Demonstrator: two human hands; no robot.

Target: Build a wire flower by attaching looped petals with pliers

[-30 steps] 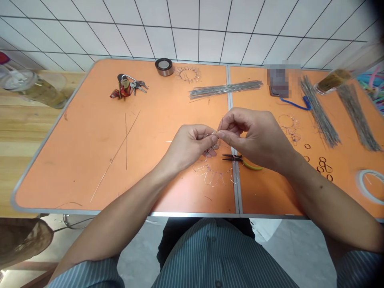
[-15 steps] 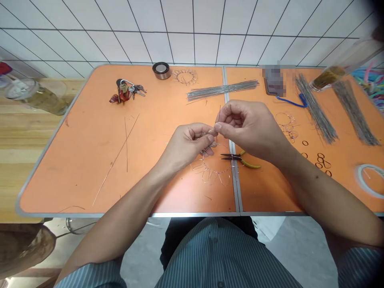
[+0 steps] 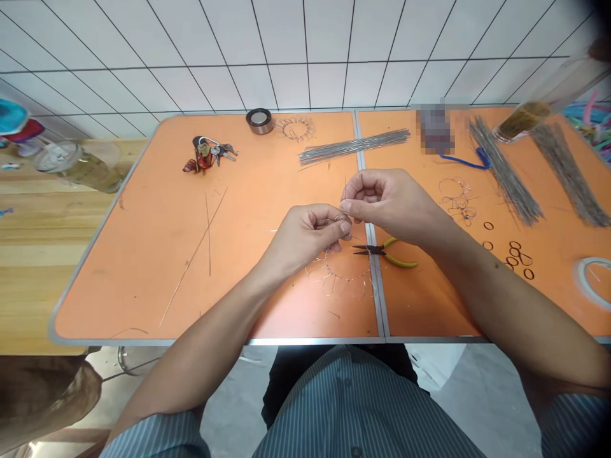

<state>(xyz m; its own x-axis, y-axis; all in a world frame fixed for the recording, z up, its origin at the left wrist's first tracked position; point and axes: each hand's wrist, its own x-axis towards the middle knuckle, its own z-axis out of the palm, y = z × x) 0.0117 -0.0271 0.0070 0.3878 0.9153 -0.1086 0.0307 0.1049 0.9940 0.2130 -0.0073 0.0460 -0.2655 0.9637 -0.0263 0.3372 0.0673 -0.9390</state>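
Above the middle of the orange table, my left hand [image 3: 312, 232] is closed on a thin wire bent into small loops, mostly hidden by the fingers. My right hand [image 3: 382, 200] pinches the same thin wire between thumb and forefinger, and one end sticks up past the fingertips. The two hands nearly touch. Below them a looped wire ring [image 3: 348, 278] lies on the table. Pliers [image 3: 382, 250] with yellow handles and dark jaws rest across the metal seam, just right of that ring.
Straight wires [image 3: 353, 146] lie bundled behind my hands, with more wire bundles [image 3: 506, 172] at right. A tape roll [image 3: 260, 121], keys [image 3: 214, 152], a finished-looking wire ring [image 3: 294, 129], dark small rings [image 3: 515, 254] and a cup [image 3: 522, 121] stand or lie around. Loose wires [image 3: 193, 254] lie left.
The camera view has shifted slightly. Both hands stay together, and the left fingers now cover more of the looped wire. The pliers and the ring on the table lie as before.
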